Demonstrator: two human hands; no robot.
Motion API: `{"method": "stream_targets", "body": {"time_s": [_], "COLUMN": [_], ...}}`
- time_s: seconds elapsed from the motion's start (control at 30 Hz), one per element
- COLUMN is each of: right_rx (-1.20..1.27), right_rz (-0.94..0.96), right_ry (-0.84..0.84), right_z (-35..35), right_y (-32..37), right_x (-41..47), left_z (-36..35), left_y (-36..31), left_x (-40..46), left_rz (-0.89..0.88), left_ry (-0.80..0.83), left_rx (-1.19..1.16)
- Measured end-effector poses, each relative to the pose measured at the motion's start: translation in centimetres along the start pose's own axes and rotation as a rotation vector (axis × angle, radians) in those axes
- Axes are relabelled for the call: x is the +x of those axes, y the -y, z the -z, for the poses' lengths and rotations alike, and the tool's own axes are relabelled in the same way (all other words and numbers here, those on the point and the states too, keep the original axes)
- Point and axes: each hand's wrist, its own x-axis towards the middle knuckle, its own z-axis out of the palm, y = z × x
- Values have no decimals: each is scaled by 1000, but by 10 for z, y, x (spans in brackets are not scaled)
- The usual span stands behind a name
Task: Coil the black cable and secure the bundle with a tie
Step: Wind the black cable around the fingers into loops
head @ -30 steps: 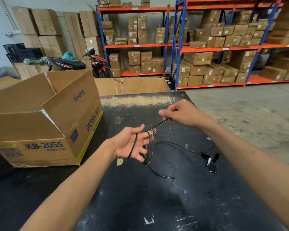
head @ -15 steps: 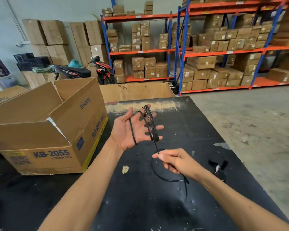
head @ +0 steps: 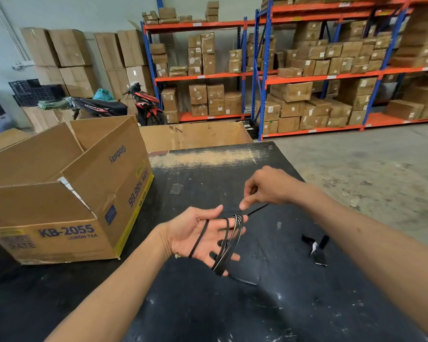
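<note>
A thin black cable (head: 229, 240) is wound in several loops around the spread fingers of my left hand (head: 198, 236), which is held palm up over the black table (head: 269, 304). One separate loop crosses the palm. My right hand (head: 267, 187) is above and to the right of it, pinching the free run of the cable between thumb and forefinger, so the strand runs taut to the coil. A short slack piece hangs below the coil onto the table. A small black tie with a white tag (head: 316, 248) lies on the table to the right.
A large open cardboard box (head: 67, 206) marked KB-2055 stands on the table's left side. Another carton (head: 195, 135) sits behind the table's far edge. Beyond are a parked motorbike (head: 143, 104), blue and orange racks of boxes, and a concrete floor on the right.
My right hand rose from below the coil to above and right of it, carrying the cable over the fingers. My left hand lowered and tilted flatter. Less slack lies on the table.
</note>
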Motion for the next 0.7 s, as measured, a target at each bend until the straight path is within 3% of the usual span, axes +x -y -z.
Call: {"method": "stream_targets", "body": {"time_s": [0.13, 0.37, 0.53, 0.7], "right_rx": [-69, 293, 567, 867], "right_rz": [86, 93, 114, 32], "right_ry": [-91, -182, -86, 2], "right_z": [24, -16, -77, -94], "right_y": [13, 39, 44, 36], "right_x": [5, -18, -43, -53], "left_z": [22, 42, 37, 17], "left_y": [6, 2, -11, -25], "left_x": [1, -4, -10, -10], "left_rz": [-68, -434, -678, -725], "left_ry": [-137, -359, -367, -260], "left_rx": [-42, -233, -314, -321]}}
